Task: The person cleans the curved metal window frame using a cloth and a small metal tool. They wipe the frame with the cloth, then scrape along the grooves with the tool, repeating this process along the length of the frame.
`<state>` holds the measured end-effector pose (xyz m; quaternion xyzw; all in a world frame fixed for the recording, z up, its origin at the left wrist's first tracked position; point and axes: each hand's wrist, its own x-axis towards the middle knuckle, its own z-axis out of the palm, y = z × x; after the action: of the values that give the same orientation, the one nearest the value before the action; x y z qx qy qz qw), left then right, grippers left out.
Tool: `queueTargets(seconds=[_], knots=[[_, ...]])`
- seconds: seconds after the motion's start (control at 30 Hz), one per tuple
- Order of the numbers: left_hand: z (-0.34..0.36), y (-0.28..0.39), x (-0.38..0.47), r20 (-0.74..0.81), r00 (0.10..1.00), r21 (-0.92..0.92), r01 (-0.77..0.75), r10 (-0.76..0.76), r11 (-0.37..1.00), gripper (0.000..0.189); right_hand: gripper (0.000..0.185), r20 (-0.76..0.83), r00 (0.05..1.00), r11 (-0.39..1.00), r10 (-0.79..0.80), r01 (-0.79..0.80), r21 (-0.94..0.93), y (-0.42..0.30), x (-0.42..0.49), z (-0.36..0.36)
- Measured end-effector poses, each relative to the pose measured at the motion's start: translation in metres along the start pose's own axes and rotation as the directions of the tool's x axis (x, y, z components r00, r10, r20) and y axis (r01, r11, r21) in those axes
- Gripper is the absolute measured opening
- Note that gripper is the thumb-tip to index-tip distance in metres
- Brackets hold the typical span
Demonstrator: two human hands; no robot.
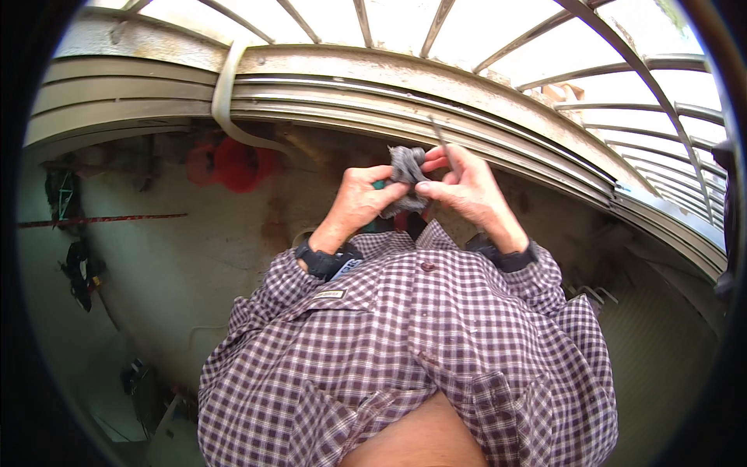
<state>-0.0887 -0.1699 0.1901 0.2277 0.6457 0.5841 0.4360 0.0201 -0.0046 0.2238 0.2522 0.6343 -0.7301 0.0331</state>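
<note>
Before my chest, my left hand [359, 195] pinches a bundle of dark grey, yarn-like strands [404, 163] between thumb and fingers. From the other side, my right hand [470, 184] meets the same bundle with its thumb and fingertips. A thin, dark stick-like tool [437, 133] is also held in the right hand, its tip pointing up towards the window track. Exactly what the tool is cannot be made out. Part of the bundle hangs below the left thumb, with a bit of green showing beside it. Dark bands circle both wrists.
Just beyond my hands runs a metal sliding-window track [350, 96], with metal window bars [437, 29] outside it. A pale strap [224, 93] hangs over the sill. Lower left are red round objects [242, 166] and a thin red rod [117, 219].
</note>
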Motion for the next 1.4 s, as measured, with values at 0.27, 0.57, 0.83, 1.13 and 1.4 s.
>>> queueTargets(seconds=[0.27, 0.57, 0.83, 1.13, 1.4], knots=[[-0.028, -0.026, -0.007, -0.116, 0.993, 0.037, 0.025, -0.02, 0.999, 0.021, 0.049, -0.184, 0.983, 0.669, 0.027, -0.155, -0.727, -0.039, -0.024, -0.121], [-0.026, -0.03, -0.009, -0.165, 0.978, 0.002, 0.129, -0.127, 0.992, 0.021, 0.036, -0.188, 0.969, 0.976, -0.158, 0.125, -0.18, -0.03, -0.005, -0.104], [-0.035, -0.023, -0.016, -0.254, 0.959, -0.098, 0.104, -0.126, 0.99, 0.018, 0.039, -0.185, 0.952, 0.899, 0.242, -0.149, 0.413, 0.018, -0.04, -0.005], [-0.025, -0.027, -0.002, -0.201, 0.977, 0.101, -0.056, 0.075, 0.993, 0.022, 0.046, -0.347, 0.937, 0.988, 0.041, -0.089, -0.126, 0.032, -0.045, -0.059], [-0.005, -0.026, 0.021, -0.168, 0.958, 0.209, -0.197, 0.233, 0.958, 0.019, 0.026, -0.214, 0.828, 0.352, -0.519, -0.022, -0.936, 0.01, -0.05, -0.102]])
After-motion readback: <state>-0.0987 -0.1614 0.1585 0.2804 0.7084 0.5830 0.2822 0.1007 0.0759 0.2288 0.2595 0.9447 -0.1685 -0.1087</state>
